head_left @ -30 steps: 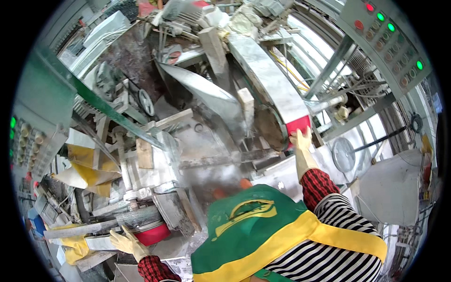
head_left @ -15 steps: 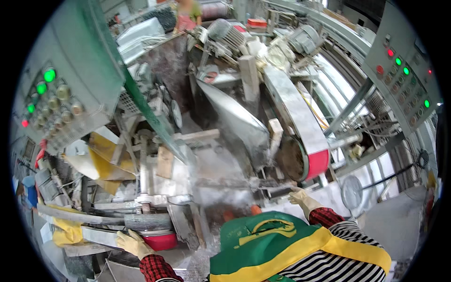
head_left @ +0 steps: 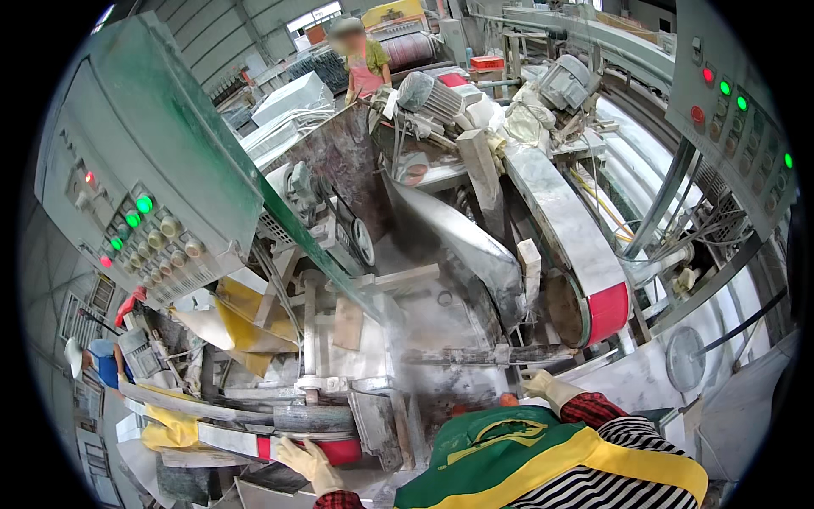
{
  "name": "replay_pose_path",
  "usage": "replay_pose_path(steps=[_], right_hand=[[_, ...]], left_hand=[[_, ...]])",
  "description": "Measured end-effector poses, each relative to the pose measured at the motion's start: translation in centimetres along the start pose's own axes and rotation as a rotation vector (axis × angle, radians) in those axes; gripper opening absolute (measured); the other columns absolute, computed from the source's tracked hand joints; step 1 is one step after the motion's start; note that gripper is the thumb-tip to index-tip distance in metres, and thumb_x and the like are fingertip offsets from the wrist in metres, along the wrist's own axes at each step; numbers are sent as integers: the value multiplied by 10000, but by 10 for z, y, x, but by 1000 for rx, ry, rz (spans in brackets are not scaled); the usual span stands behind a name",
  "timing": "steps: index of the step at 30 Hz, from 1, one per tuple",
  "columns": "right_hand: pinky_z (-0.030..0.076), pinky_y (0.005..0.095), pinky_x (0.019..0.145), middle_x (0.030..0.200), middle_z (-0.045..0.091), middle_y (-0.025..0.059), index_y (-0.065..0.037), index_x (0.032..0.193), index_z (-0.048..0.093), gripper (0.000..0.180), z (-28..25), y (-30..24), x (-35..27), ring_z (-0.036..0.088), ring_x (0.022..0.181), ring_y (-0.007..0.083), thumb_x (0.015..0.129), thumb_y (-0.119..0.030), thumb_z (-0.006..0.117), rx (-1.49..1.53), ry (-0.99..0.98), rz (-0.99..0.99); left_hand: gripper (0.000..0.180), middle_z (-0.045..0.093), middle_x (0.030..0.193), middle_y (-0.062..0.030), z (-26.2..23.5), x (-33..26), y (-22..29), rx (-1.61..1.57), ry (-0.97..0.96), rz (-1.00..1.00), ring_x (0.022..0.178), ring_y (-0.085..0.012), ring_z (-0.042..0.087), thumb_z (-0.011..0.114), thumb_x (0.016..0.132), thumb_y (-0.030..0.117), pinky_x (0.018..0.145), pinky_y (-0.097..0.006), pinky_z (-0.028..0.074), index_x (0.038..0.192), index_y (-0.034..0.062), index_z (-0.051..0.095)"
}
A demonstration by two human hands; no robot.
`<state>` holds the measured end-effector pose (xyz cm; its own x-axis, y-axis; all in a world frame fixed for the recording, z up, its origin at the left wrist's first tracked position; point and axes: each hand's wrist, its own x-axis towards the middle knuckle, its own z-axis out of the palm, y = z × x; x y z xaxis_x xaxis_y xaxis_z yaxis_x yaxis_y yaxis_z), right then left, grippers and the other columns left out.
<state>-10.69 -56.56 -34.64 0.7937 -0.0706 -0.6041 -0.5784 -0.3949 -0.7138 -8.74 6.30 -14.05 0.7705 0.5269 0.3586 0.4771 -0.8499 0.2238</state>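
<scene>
From here, my left hand, fingers spread, is at the red-ended belt, near left; my right hand, fingers seemingly apart, empty, is nearer than the right belt. Both look mounted; what remains, I can't tell.

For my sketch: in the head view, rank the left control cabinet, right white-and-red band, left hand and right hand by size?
1. Left control cabinet
2. White-and-red band
3. Left hand and right hand, too alike to rank
</scene>
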Motion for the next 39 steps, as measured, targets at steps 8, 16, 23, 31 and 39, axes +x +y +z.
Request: replay_pose_path(steps=[8,16,23,31,39], right_hand=[[518,382,712,941,669,95,-156,1386,548,489,-14,-32,-46,630,832,208,919,-279,623,358,-86,288],[574,345,836,1083,706,162,-148,1514,385,570,35,-260,-71,689,942,216,1010,-294,609,719,-411,-62],[472,329,988,1327,584,118,-50,1488,402,643,28,-315,-92,575,1190,201,880,75,570,901,-97,-372],[493,319,919,1248,631,102,-69,1490,398,732,-104,-188,-73,619,1100,212,801,95,581,1013,686,-379],[562,339,677,1178,612,62,-198,1463,411,702,-206,-86,-68,652,962,223,841,104,530,1160,1119,-246]], left_hand=[[813,450,1417,-303,-8,-49,54,-310,-95,30,1358,-439,395,826,652,59,1171,-476,286,1385,15,477],[760,463,1440,-260,-40,-53,254,-774,-459,636,1371,-380,433,765,656,8,1133,-421,347,1372,5,509],[726,431,1471,-290,-81,-58,336,-937,-602,1104,1385,-429,410,814,750,148,1126,-448,364,1398,39,506],[584,582,1306,-241,-71,50,178,-382,-540,289,1205,-396,544,750,850,279,1073,-449,403,1325,3,551],[678,466,1379,-210,1,31,-21,367,-113,63,1247,-393,479,538,934,609,934,-533,435,1335,69,452]])
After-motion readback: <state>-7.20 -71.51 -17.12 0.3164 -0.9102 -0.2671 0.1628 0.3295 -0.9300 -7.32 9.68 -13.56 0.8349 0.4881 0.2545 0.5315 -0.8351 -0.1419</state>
